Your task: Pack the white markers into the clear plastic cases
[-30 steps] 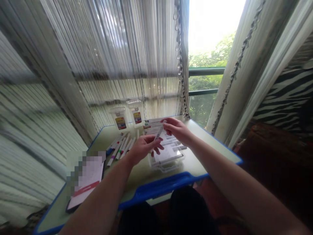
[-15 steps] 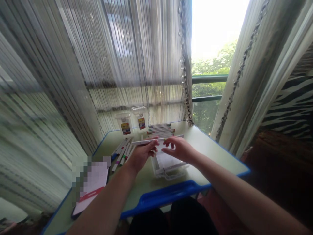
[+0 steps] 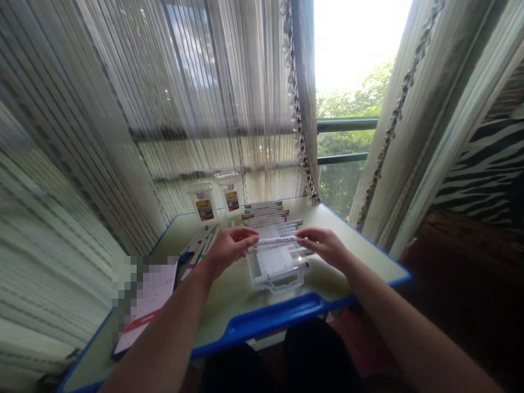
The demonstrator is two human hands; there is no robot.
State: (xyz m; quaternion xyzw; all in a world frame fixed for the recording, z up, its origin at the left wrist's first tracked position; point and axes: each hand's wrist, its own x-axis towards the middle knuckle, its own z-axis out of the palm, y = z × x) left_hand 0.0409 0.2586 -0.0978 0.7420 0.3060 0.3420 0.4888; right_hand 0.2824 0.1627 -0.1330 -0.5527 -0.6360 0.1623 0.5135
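Observation:
Between my two hands a white marker (image 3: 277,240) lies level, held at its ends. My left hand (image 3: 232,244) pinches its left end with thumb and fingers. On the other end, the fingertips of my right hand (image 3: 323,243) are closed. Below the marker stands a clear plastic case (image 3: 254,267) with a handle at its front. White paper shows inside the case, and another marker (image 3: 282,273) lies across its front part. Behind my hands, several white markers (image 3: 266,214) with coloured ends lie in a row.
More markers (image 3: 199,248) lie left of my left hand. Two clear containers with labels (image 3: 205,209) stand at the back. A tablet-like device (image 3: 149,305), partly blurred out, is at the table's left. The table has a blue edge (image 3: 278,322); curtains (image 3: 262,109) hang behind it.
My right hand has moved from open fingers to a grip on the marker's right end. The marker now spans between both hands, over the case. The camera view has shifted slightly.

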